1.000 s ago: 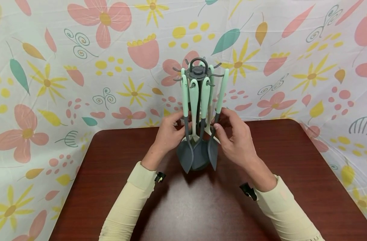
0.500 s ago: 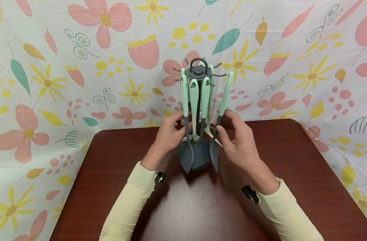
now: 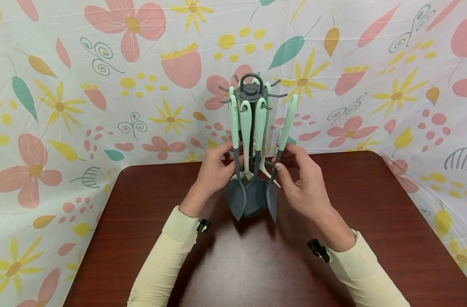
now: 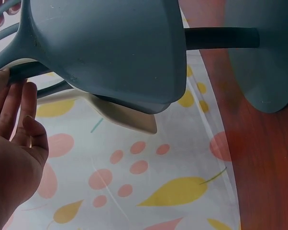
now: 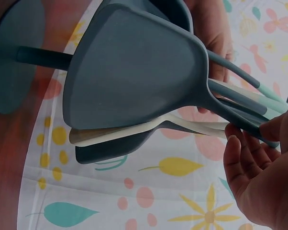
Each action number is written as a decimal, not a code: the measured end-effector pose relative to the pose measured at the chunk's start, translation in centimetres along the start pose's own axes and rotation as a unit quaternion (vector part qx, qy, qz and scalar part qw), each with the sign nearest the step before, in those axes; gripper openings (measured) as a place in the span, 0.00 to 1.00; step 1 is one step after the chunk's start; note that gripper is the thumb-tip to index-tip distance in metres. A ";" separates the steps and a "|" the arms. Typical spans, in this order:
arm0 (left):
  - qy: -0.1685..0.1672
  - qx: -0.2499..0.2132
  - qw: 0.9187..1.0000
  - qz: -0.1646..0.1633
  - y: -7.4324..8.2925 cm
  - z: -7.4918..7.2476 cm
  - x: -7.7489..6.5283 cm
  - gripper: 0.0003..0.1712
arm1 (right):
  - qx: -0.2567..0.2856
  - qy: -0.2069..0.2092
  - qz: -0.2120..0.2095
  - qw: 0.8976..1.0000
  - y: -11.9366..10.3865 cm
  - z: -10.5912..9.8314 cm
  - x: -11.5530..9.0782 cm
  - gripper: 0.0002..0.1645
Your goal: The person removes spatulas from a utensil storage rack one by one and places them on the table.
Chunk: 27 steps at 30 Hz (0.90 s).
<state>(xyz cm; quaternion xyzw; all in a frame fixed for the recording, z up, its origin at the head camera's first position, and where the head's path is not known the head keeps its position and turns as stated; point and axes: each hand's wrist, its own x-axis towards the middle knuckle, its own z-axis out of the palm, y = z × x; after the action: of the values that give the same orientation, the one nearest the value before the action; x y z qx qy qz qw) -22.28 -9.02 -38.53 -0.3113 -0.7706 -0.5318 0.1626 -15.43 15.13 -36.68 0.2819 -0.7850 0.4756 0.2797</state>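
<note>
A dark grey utensil stand (image 3: pixel 251 90) with a ring handle and radiating hooks stands on the table. Several mint-handled utensils hang from it, including a grey turner (image 3: pixel 237 200) at the left. My right hand (image 3: pixel 306 183) pinches the grey neck of another turner (image 3: pixel 271 198) between thumb and fingers. That turner leans right, its mint handle end just beyond a hook tip. Behind the left turner, my left hand (image 3: pixel 217 170) curls its fingers around a thick dark rod (image 4: pixel 31 71), which looks like the stand's post. The heads partly hide the post.
The brown table (image 3: pixel 141 213) has a far edge close to a floral cloth backdrop (image 3: pixel 102 85). Cream utensil heads (image 5: pixel 115 134) hang behind the grey ones. The stand's round base (image 4: pixel 268 62) rests on the table below them.
The right turner's handle end has swung right and slightly down, away from the hook. My right hand has shifted slightly right with it. My left hand has stayed in place.
</note>
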 end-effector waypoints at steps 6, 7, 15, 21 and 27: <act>-0.002 0.002 1.000 -0.002 0.1 0.0 -0.1 0.11 | 0.012 -0.002 0.006 1.000 -0.1 -0.1 -0.3 0.27; -0.002 0.003 1.000 -0.002 0.0 -0.1 -0.1 0.11 | 0.013 -0.002 0.008 1.000 -0.1 -0.1 -0.4 0.28; -0.005 0.000 1.000 0.007 0.0 -0.1 0.1 0.12 | 0.004 0.003 0.008 1.000 -0.2 -0.5 -0.6 0.29; -0.005 -0.005 1.000 0.005 0.0 -0.1 0.1 0.11 | -0.006 -0.002 0.009 1.000 0.0 -0.9 -0.7 0.28; 0.002 -0.005 1.000 0.002 0.0 0.0 0.1 0.10 | -0.011 -0.001 0.014 1.000 0.3 -1.3 -1.0 0.28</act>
<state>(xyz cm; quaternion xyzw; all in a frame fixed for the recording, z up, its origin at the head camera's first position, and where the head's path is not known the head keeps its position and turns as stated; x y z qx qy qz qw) -22.34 -9.05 -38.50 -0.3132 -0.7669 -0.5357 0.1637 -14.74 16.60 -37.11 0.2677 -0.7945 0.4705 0.2754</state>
